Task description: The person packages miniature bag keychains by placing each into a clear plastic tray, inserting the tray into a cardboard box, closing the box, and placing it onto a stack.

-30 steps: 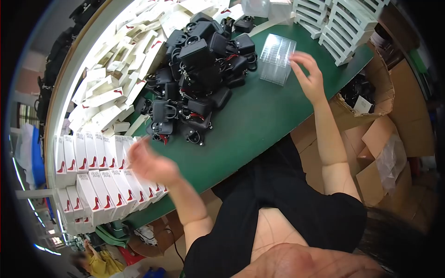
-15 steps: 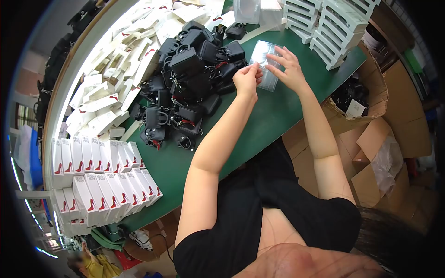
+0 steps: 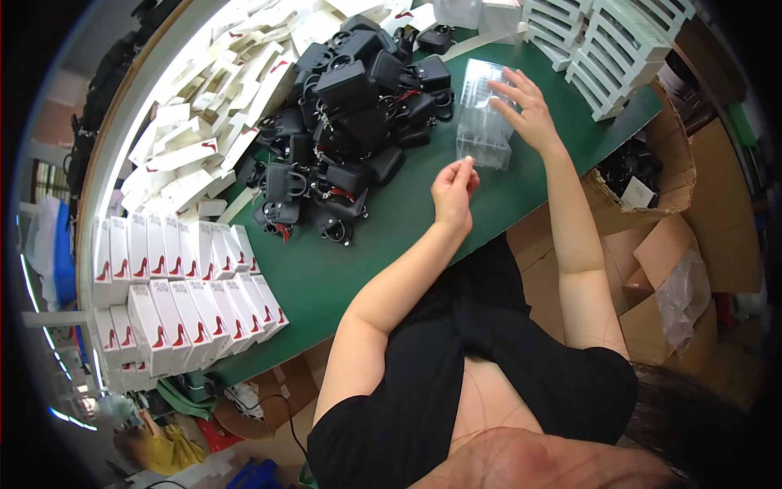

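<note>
A clear plastic box [image 3: 482, 122] lies on the green table, its long side pointing away from me. My left hand [image 3: 456, 192] is at its near end, thumb and forefinger pinched together close to the edge. Whether a flap of the box or something small is in that pinch, I cannot make out. Along the right side of the box is my right hand [image 3: 528, 114], fingers spread and fingertips over or against the clear wall. A heap of small black handbag-shaped cases [image 3: 350, 122] with straps and metal clips is left of the box.
White cartons with red shoe prints [image 3: 191, 318] stand in rows at left. Loose white boxes [image 3: 195, 147] pile up behind them. Pale slatted racks [image 3: 619, 49] are stacked at the back right. Cardboard boxes [image 3: 676, 171] stand beyond the table edge [image 3: 562, 175]; a person in yellow [image 3: 167, 448] is lower left.
The clear box now looks longer and opened out toward me. My left hand has drawn back toward me, down the box, while my right hand stays at its right side.
</note>
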The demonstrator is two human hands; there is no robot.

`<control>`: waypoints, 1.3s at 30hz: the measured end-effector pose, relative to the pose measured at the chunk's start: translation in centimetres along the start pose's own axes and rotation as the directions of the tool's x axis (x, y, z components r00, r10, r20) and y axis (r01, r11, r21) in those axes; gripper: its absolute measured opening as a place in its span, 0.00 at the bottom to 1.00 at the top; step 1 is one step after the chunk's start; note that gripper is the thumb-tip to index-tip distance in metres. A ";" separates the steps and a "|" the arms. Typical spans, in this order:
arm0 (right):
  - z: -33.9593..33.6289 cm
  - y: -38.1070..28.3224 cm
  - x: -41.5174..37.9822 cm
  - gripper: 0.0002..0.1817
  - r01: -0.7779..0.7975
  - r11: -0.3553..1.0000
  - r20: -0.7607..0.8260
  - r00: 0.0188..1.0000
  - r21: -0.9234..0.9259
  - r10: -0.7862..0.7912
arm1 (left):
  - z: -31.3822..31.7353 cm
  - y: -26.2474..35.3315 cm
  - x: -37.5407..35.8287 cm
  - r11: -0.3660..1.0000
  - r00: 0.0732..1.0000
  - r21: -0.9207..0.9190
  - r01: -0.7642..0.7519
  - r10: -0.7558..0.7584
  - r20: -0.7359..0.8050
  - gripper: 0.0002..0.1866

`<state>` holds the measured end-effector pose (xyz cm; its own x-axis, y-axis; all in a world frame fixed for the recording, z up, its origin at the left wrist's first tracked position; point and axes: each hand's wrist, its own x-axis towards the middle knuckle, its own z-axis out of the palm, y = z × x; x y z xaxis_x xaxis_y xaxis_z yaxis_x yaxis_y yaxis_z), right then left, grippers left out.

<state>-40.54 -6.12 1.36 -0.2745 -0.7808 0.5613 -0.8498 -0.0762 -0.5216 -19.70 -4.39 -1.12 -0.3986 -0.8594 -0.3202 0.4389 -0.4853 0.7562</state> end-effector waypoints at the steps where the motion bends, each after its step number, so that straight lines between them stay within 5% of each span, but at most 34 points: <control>1: 0.1 0.3 0.1 0.18 -0.006 1.000 -0.013 1.000 0.003 0.006 | -0.6 -0.2 -0.6 0.997 0.998 -0.049 0.056 -0.055 0.014 0.08; 7: 0.3 -1.1 0.2 0.16 -0.030 1.000 -0.071 0.997 0.004 0.030 | -3.8 -0.8 -4.2 0.991 0.991 -0.001 0.132 -0.132 -0.021 0.11; 11: 0.4 -7.3 -0.2 0.12 0.067 0.992 -0.289 0.952 -0.110 -0.096 | -5.4 1.3 -6.7 0.933 0.933 0.000 0.361 -0.361 0.011 0.13; 14: 2.0 -13.2 -0.7 0.11 0.193 0.955 -0.176 0.972 0.224 -0.155 | -8.0 2.3 -8.3 0.927 0.930 0.123 0.355 -0.363 0.050 0.14; 17: 5.3 -17.7 -1.7 0.15 0.186 0.926 0.038 0.977 0.328 -0.210 | -10.3 3.6 -9.2 0.910 0.928 0.254 0.328 -0.361 0.093 0.14; 21: 11.8 -20.5 -2.8 0.22 0.204 0.962 0.135 0.964 0.183 -0.231 | -12.7 5.3 -10.1 0.937 1.000 0.348 0.006 -0.006 -0.003 0.14; 24: 13.6 -20.4 -2.8 0.22 0.195 0.965 0.165 0.961 0.173 -0.223 | -14.2 6.4 -10.5 0.949 0.993 0.310 -0.066 0.093 -0.074 0.11; 29: 9.7 -20.5 -2.0 0.22 0.050 0.960 0.273 0.954 0.276 -0.128 | -16.3 9.3 -10.9 0.901 0.927 0.355 -0.248 0.328 -0.184 0.10; 31: 7.1 -20.4 -2.4 0.24 -0.344 0.718 0.403 0.910 0.605 0.097 | -16.8 10.5 -10.6 0.854 0.864 0.375 -0.360 0.457 -0.210 0.09; 32: 6.7 -20.1 -3.0 0.24 -0.345 0.722 0.400 0.911 0.599 0.103 | -16.7 11.0 -10.5 0.857 0.869 0.371 -0.358 0.452 -0.204 0.09; 36: 6.1 -18.5 -5.7 0.28 -0.425 -0.129 0.440 0.888 0.896 0.133 | -15.4 13.0 -10.0 0.816 0.831 0.351 -0.459 0.534 -0.155 0.10; 39: 6.2 -18.9 -7.2 0.30 -0.475 -0.068 0.479 0.874 0.877 0.083 | -13.5 13.4 -9.6 0.768 0.809 0.352 -0.534 0.585 -0.049 0.13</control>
<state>-19.73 -2.97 3.17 -0.0947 -0.9858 0.1388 0.5827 -0.1679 -0.7951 0.90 -4.79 4.40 -0.0265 -0.9875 0.1557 0.2666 0.1431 0.9531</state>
